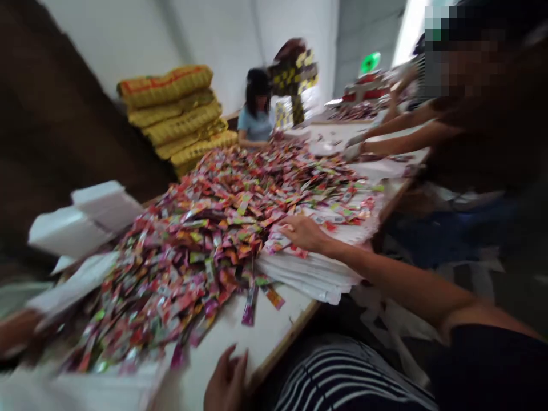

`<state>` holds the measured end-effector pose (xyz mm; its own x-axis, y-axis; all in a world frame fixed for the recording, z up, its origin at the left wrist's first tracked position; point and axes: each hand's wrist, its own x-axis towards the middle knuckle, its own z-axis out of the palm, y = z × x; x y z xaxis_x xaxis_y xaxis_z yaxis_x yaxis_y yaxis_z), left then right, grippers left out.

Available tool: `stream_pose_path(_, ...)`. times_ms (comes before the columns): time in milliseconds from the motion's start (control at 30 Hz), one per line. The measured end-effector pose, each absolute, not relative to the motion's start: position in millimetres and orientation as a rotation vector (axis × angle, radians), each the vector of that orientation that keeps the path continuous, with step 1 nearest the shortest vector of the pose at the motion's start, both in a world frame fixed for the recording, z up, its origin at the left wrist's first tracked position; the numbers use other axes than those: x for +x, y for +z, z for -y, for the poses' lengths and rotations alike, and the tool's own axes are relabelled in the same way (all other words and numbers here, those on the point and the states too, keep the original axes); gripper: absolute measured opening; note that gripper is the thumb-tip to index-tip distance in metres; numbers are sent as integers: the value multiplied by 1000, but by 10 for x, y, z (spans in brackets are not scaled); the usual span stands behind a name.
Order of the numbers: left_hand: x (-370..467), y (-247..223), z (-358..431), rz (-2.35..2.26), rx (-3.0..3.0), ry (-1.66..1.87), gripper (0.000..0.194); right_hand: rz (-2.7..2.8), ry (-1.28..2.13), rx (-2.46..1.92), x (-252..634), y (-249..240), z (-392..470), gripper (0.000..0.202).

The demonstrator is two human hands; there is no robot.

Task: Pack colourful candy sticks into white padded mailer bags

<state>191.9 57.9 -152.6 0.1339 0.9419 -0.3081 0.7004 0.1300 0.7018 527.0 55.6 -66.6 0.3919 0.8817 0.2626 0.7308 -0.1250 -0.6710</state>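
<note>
My right hand (pixel 305 232) reaches across to the near right edge of a large heap of small, colourful wrapped packets (pixel 231 200). Its fingers are drawn together among the packets there; what lies between them is blurred. Beneath that wrist is a stack of flat white bags (pixel 306 277), with loose packets strewn on top. My left hand (pixel 226 378) is low by the table's front edge, fingers loosely bent and apart, holding nothing. A purple packet (pixel 249 308) and an orange one (pixel 273 297) lie on the white tabletop (pixel 222 337) between the hands.
Another person's hand (pixel 19 331) shows at the left edge, near white boxes (pixel 81 220). A gloved co-worker (pixel 355 147) works at the right side. Someone in a light blue shirt (pixel 256 123) sits behind the heap. Yellow sacks (pixel 180 117) are piled at the back left.
</note>
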Motion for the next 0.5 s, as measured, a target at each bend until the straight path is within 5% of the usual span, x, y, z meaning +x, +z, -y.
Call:
stream_pose_path(300,2334,-1347,-1021,-1962,2333,513,61,1916,430,-1977,4032,-1456,-447,33)
stream_pose_path(500,1951,-1446,-1223,-1793,2513,-47,46,2136,502,-1872,3915,-1787,-606,49)
